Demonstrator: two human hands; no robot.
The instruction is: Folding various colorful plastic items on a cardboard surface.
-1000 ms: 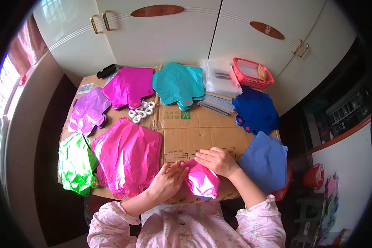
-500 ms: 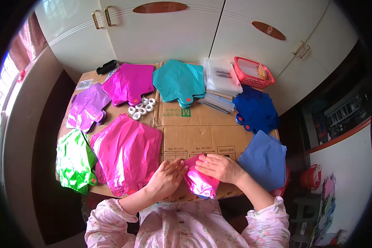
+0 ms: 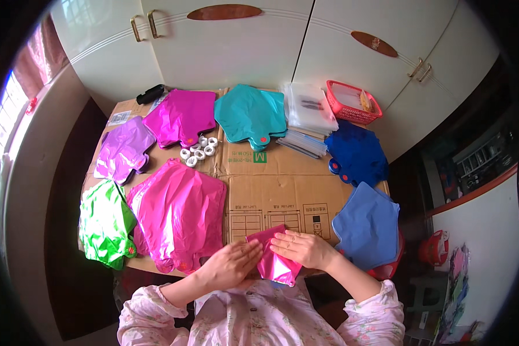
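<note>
A folded pink foil balloon lies flat at the table's near edge, close to my body. A bit of blue shows beneath its near end. My left hand lies over its left side with the fingers stretched out together; its thumb is hidden. From the right, my right hand rests flat on the upper part, fingers extended toward the left hand. Left of them lies a stack of larger pink foil balloons, spread flat. Light-blue foil balloons lie on the right.
Cardboard covers the table. Around it lie green, lilac, magenta, teal and dark-blue balloon stacks. Small white rolls, clear plastic bags and a red basket sit farther back.
The folded pink balloon has come nearer to my body, and both hands have moved with it. More of the cardboard's print shows beyond it. My fingers lie flatter on the foil.
</note>
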